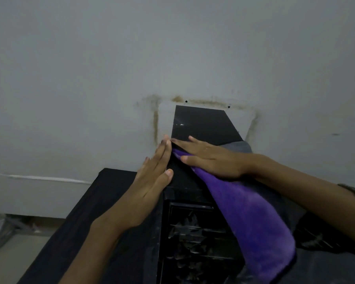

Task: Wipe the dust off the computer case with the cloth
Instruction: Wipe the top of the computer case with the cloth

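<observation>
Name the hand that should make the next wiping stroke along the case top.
Right. The right hand already lies flat on the purple cloth atop the computer case. The left hand only rests flat against the case's left side, likely steadying it.

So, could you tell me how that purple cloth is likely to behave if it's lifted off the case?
The purple cloth would probably flop, since it already drapes limply over the computer case. Its plush surface suggests it is light and unlikely to slip. The right hand lies flat on it, so it should bunch easily.
</observation>
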